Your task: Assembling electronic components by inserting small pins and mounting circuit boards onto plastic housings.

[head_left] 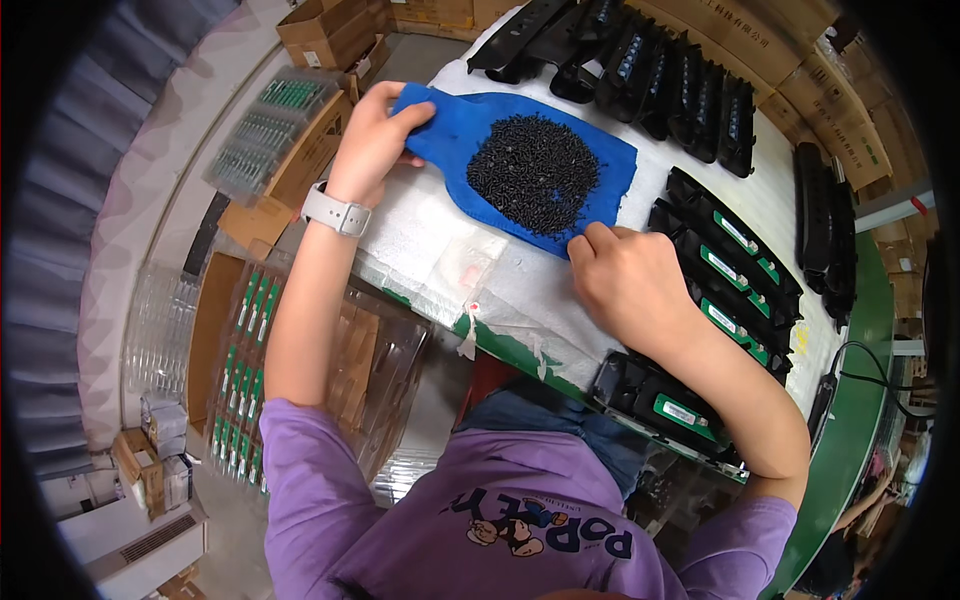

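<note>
A blue cloth [465, 110] lies spread on the white-covered table, with a heap of small black screws [535, 170] on its middle and right part. My left hand [378, 140] grips the narrow left end of the cloth, thumb on top. My right hand [632, 280] is closed, its fingertips at the cloth's near right corner, seemingly pinching the edge. What lies under those fingers is hidden. Just right of this hand is a row of black plastic housings [730, 255] with green circuit boards in them.
More black housings [625, 75] line the table's far side, and others stand at the right edge [825, 230]. One housing with a board [680, 410] lies by the near edge. Clear trays of green boards [245, 370] are at left. Cardboard boxes [335, 35] stand behind. A black cable [880, 375] hangs at right.
</note>
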Demonstrator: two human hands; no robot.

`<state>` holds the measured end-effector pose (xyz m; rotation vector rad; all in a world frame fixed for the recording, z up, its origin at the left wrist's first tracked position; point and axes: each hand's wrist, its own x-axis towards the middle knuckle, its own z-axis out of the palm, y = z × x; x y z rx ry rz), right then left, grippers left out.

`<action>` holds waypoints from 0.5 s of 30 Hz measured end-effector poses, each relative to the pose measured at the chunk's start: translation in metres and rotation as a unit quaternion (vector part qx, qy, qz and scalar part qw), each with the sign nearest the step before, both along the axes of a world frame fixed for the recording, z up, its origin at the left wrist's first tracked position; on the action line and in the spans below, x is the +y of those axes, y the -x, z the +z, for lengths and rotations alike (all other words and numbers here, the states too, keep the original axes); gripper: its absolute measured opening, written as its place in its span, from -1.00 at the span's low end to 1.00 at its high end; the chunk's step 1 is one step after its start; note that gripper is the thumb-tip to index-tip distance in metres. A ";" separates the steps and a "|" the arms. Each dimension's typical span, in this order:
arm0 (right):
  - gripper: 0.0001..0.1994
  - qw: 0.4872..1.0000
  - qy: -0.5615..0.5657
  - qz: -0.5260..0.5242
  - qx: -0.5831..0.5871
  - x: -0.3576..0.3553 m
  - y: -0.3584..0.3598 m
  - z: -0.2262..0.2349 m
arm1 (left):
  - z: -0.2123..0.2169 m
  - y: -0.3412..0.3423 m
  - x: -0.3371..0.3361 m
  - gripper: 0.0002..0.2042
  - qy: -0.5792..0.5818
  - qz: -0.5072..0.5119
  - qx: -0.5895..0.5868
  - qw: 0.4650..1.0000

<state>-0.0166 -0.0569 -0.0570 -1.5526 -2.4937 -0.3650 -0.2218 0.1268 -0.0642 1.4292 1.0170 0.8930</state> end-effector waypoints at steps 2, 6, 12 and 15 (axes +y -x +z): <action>-0.93 0.999 0.009 0.002 -0.053 0.001 -0.002 -0.001 | -0.015 0.016 0.006 -0.76 -0.019 0.020 0.006 1.000; -0.91 0.999 -0.024 -0.007 -0.028 0.008 -0.006 0.015 | -0.030 0.021 0.006 -0.73 -0.059 0.033 0.024 0.997; -0.91 0.995 -0.042 0.018 0.092 0.045 -0.014 0.028 | -0.044 0.020 0.006 -0.72 -0.205 0.055 0.048 0.976; -0.91 0.990 -0.056 0.034 0.122 0.056 -0.010 0.036 | -0.045 0.020 0.005 -0.72 -0.218 0.061 0.058 0.972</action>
